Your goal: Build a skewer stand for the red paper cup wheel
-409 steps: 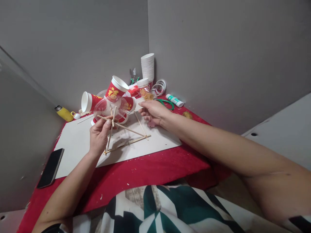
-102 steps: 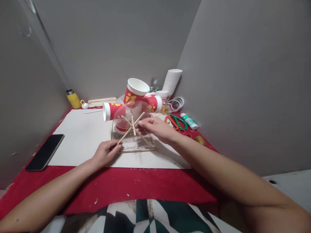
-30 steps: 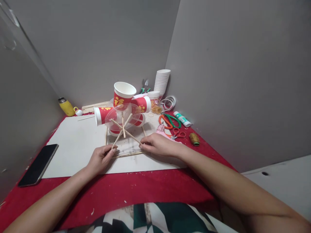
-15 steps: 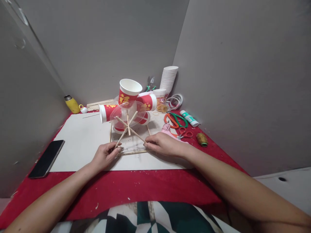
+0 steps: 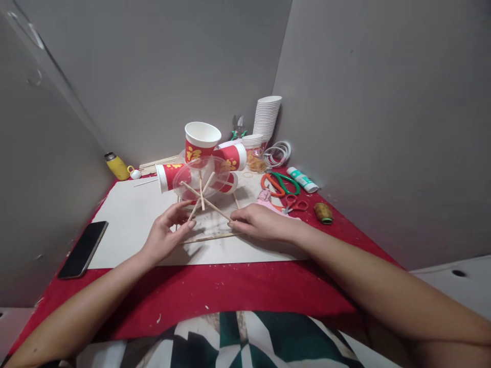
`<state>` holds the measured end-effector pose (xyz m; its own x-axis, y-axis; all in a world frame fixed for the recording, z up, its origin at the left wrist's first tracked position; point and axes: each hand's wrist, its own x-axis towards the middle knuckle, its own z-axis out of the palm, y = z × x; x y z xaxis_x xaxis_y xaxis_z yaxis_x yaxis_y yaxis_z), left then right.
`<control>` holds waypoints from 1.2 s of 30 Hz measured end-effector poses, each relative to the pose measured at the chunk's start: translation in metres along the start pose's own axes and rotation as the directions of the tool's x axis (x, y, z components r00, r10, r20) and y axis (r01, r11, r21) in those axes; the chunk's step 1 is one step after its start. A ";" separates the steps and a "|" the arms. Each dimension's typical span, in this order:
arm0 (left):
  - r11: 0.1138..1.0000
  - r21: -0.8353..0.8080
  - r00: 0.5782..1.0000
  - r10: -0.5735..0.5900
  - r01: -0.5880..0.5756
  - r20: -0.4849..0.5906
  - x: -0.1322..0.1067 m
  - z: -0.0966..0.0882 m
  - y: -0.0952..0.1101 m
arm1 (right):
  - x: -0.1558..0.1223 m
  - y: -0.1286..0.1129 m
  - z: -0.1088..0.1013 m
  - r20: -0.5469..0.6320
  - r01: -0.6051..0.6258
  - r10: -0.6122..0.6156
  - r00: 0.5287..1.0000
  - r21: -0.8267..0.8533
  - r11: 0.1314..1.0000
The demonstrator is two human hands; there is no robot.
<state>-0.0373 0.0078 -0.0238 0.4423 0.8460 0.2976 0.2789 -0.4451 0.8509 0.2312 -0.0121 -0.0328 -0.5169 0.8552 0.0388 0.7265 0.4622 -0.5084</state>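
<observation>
A model of paper cups, clear plastic discs and thin wooden sticks stands in front of me. One red and white paper cup point(image 5: 202, 140) sits upright on top, and others point sideways. Crossed wooden sticks point(image 5: 201, 196) meet in front of the clear disc point(image 5: 201, 178). My left hand point(image 5: 169, 227) is curled at the lower left stick, its thumb against the stick's end and its fingers behind. Between thumb and fingers, my right hand point(image 5: 257, 222) pinches the lower end of the right stick. A stick base frame point(image 5: 210, 237) lies below, partly hidden by my hands.
White board point(image 5: 123, 220) covers part of the red cloth point(image 5: 184, 291). A phone point(image 5: 83, 249) lies left, a yellow bottle point(image 5: 117, 166) behind it. On the right are scissors point(image 5: 296, 203), a glue tube point(image 5: 302, 180), a thread spool point(image 5: 323, 213) and stacked cups point(image 5: 267, 117).
My left hand has shifted up slightly, and its fingers have spread farther from the thumb around the left stick. My right hand keeps its pinch. The camera view has shifted a little.
</observation>
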 end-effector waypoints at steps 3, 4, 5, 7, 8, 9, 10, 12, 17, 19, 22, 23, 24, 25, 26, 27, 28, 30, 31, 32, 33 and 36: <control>0.983 -0.175 0.998 0.056 -0.056 -0.005 0.014 0.011 0.006 | 0.000 -0.001 -0.001 0.001 -0.004 0.004 1.000 0.002 1.000; 0.974 -0.212 0.997 0.076 -0.075 -0.005 0.018 0.014 0.007 | 0.000 0.000 0.000 0.000 -0.007 0.007 1.000 0.002 1.000; 0.966 -0.244 0.996 0.091 -0.088 -0.001 0.023 0.017 0.008 | 0.000 0.000 0.000 -0.001 -0.010 0.010 1.000 0.002 1.000; 0.945 -0.311 0.995 0.104 -0.097 0.007 0.031 0.023 0.009 | 0.000 0.001 0.000 0.001 -0.009 0.009 1.000 0.005 1.000; 0.933 -0.346 0.995 0.105 -0.097 0.005 0.035 0.025 0.010 | -0.001 0.002 0.000 0.003 -0.005 0.005 1.000 0.009 1.000; 0.921 -0.378 0.995 0.100 -0.093 -0.003 0.038 0.027 0.011 | -0.001 0.002 0.001 0.004 0.000 0.000 1.000 0.013 1.000; 0.910 -0.405 0.996 0.087 -0.085 -0.013 0.041 0.028 0.012 | -0.001 0.003 0.001 0.003 0.004 -0.004 1.000 0.017 1.000; 0.893 -0.447 0.999 0.047 -0.052 -0.023 0.046 0.030 0.014 | 0.000 0.003 0.001 0.000 0.006 -0.006 1.000 0.024 1.000; 0.871 -0.490 0.999 0.020 -0.030 -0.025 0.050 0.032 0.017 | 0.000 0.001 -0.001 0.012 -0.025 0.025 1.000 0.034 0.999; 0.875 -0.482 0.999 0.033 -0.044 -0.031 0.050 0.033 0.017 | -0.001 0.001 -0.003 0.028 -0.025 0.025 0.999 0.024 0.999; 0.887 -0.460 0.999 0.025 -0.040 -0.039 0.049 0.034 0.015 | -0.005 0.004 -0.010 0.070 0.023 -0.025 0.997 0.026 0.999; 0.889 -0.456 0.999 0.023 -0.036 -0.034 0.048 0.034 0.014 | -0.006 0.004 -0.014 0.067 0.042 -0.045 0.997 0.040 0.998; 0.891 -0.452 0.999 0.024 -0.034 -0.028 0.048 0.034 0.013 | -0.008 0.004 -0.018 0.049 0.061 -0.064 0.997 0.058 0.996; 0.892 -0.450 0.999 0.027 -0.033 -0.019 0.048 0.034 0.012 | -0.009 0.004 -0.023 0.016 0.077 -0.079 0.997 0.077 0.994; 0.893 -0.449 0.999 0.033 -0.034 -0.010 0.048 0.034 0.012 | -0.011 0.003 -0.029 -0.031 0.094 -0.091 0.995 0.093 0.991; 0.893 -0.450 0.999 0.037 -0.033 -0.001 0.048 0.033 0.011 | -0.012 0.001 -0.034 -0.081 0.110 -0.102 0.991 0.104 0.989; 0.892 -0.450 0.999 0.039 -0.033 0.004 0.048 0.033 0.011 | -0.013 -0.002 -0.040 -0.127 0.125 -0.112 0.986 0.106 0.986; 0.891 -0.453 0.999 0.040 -0.034 0.003 0.049 0.033 0.011 | -0.014 -0.010 -0.049 -0.196 0.152 -0.130 0.972 0.101 0.983; 0.891 -0.452 0.999 0.039 -0.034 0.003 0.049 0.033 0.012 | -0.013 -0.014 -0.052 -0.220 0.164 -0.139 0.966 0.099 0.981; 0.893 -0.449 0.999 0.039 -0.034 0.002 0.049 0.033 0.012 | -0.012 -0.017 -0.054 -0.242 0.180 -0.152 0.958 0.097 0.979; 0.895 -0.444 0.999 0.038 -0.034 0.002 0.049 0.033 0.013 | -0.011 -0.021 -0.055 -0.265 0.197 -0.166 0.950 0.097 0.976; 0.902 -0.431 0.999 0.042 -0.039 -0.002 0.049 0.033 0.015 | -0.005 -0.030 -0.051 -0.362 0.257 -0.209 0.909 0.091 0.962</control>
<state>0.0172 0.0331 -0.0107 0.4518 0.8271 0.3345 -0.1334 -0.3081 0.9420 0.2354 -0.0184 0.0261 -0.4575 0.7655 0.4524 0.5247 0.6432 -0.5576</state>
